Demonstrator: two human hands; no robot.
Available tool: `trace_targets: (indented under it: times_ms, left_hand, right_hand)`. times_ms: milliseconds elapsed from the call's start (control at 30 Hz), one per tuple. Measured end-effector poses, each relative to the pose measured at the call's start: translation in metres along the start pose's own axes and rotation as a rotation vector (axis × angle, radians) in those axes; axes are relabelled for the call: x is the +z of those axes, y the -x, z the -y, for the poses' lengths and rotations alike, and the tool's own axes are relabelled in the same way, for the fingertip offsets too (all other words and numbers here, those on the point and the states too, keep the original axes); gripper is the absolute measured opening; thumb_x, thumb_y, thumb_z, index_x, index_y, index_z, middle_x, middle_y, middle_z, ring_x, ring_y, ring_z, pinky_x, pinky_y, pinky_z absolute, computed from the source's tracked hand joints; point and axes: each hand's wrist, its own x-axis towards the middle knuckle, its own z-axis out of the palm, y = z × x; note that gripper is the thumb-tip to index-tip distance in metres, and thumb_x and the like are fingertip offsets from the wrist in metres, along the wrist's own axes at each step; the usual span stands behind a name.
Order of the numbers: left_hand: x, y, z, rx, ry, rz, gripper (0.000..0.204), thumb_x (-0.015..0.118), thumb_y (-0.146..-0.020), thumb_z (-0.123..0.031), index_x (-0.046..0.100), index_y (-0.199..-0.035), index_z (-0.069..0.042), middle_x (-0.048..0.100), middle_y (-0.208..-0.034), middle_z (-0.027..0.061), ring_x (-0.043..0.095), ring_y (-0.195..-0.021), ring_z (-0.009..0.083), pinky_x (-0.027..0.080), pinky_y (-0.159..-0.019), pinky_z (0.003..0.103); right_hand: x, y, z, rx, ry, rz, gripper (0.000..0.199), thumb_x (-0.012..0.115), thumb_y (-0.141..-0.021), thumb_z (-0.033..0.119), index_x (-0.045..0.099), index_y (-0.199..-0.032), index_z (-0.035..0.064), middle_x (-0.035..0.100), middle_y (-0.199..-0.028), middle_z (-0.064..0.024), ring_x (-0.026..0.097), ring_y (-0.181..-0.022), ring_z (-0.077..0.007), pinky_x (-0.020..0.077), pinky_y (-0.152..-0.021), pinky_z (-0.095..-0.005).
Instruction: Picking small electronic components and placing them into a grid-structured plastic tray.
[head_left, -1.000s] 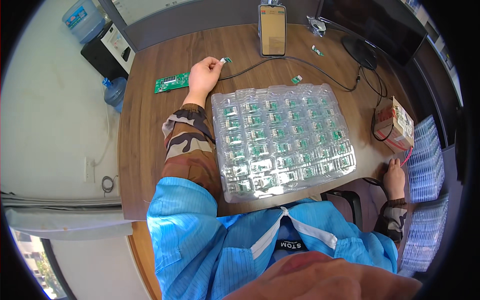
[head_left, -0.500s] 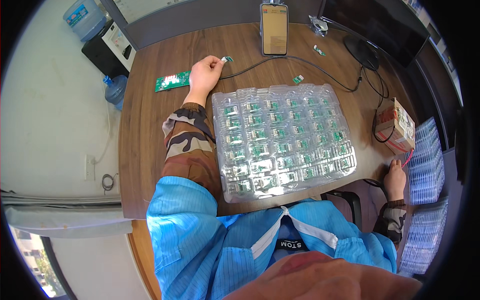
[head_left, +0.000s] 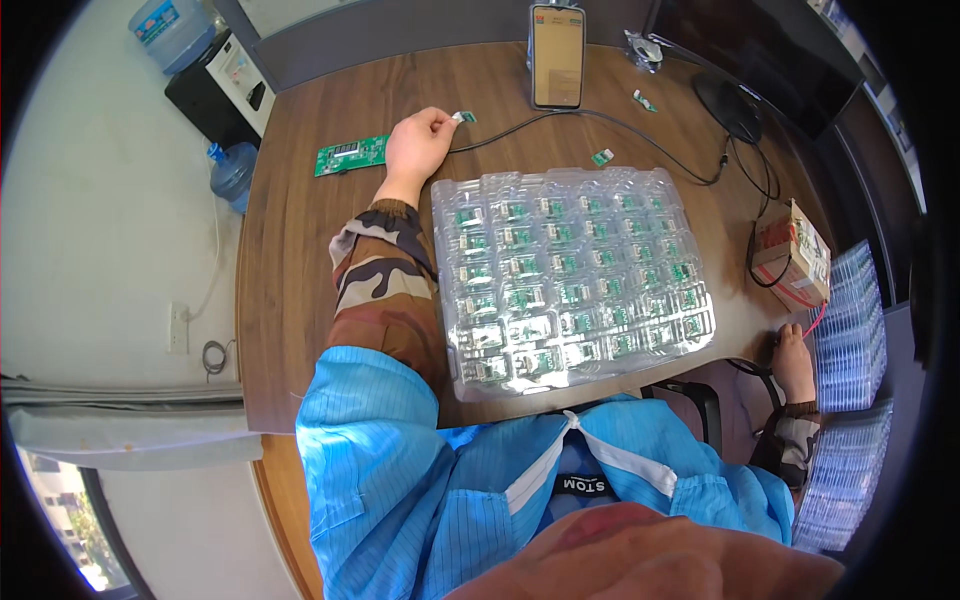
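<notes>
My left hand (head_left: pixel 420 148) pinches a small green circuit board (head_left: pixel 468 117) by its white connector, at the desk's far left. Beside that wrist lies a larger green circuit board (head_left: pixel 345 154) with a digit display, its right end behind my hand. In front of me, a clear plastic tray (head_left: pixel 575 385) holds rows of small green boards in its pockets. My right hand (head_left: pixel 794 365) is at the desk's right edge with its fingers curled. A red wire (head_left: pixel 817 320) runs from a cardboard box (head_left: pixel 790 256) to these fingers; what they grip is hidden.
Loose small boards, one (head_left: pixel 602 157) behind the tray and another (head_left: pixel 644 101) farther back, lie on the desk (head_left: pixel 300 260). A phone (head_left: pixel 558 58) stands upright near a monitor (head_left: pixel 755 60). A black cable (head_left: pixel 640 135) crosses behind the tray. Stacked clear trays (head_left: pixel 850 330) stand at the right.
The larger board's display glowed red before and now looks pale with dark digits. The whole view has shifted slightly; both hands keep about the same places on the desk.
</notes>
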Motion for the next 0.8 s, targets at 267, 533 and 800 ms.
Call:
trace_targets:
  times_ms: [267, 533, 800]
  left_hand:
    - [-0.001, 0.001, -0.002, 0.019, -0.009, -0.009, 0.018, 0.055, -0.076, -0.024, 0.061, -0.073, -0.008, 0.056, -0.061, 0.0013, 0.051, -0.055, 0.0203, 0.040, -0.052, 0.031]
    - [0.005, 0.002, 0.003, 0.039, -0.020, -0.026, 0.015, 0.056, -0.076, -0.022, 0.061, -0.074, -0.008, 0.056, -0.063, 0.0022, 0.051, -0.056, 0.0201, 0.039, -0.051, 0.030]
    - [-0.001, 0.003, -0.007, 0.015, -0.004, -0.026, 0.013, 0.056, -0.077, -0.020, 0.061, -0.073, -0.008, 0.056, -0.064, 0.0023, 0.049, -0.054, 0.0180, 0.038, -0.049, 0.029]
  right_hand:
    - [-0.002, 0.005, 0.006, 0.018, 0.016, -0.022, 0.015, 0.041, -0.077, 0.000, 0.043, -0.092, -0.0021, 0.046, -0.093, -0.0199, 0.054, -0.070, -0.0377, 0.0445, -0.063, -0.0427]
    - [-0.134, -0.036, 0.113, -0.083, -0.020, -0.255, 0.011, 0.052, -0.077, 0.009, 0.052, -0.085, 0.0010, 0.056, -0.083, -0.0123, 0.054, -0.065, -0.0281, 0.0426, -0.058, -0.0337]
    - [-0.134, -0.195, 0.247, -0.857, -0.271, -0.717, 0.024, 0.054, -0.077, 0.008, 0.048, -0.101, 0.0052, 0.042, -0.126, -0.0064, 0.043, -0.111, -0.0254, 0.0376, -0.090, -0.0310]
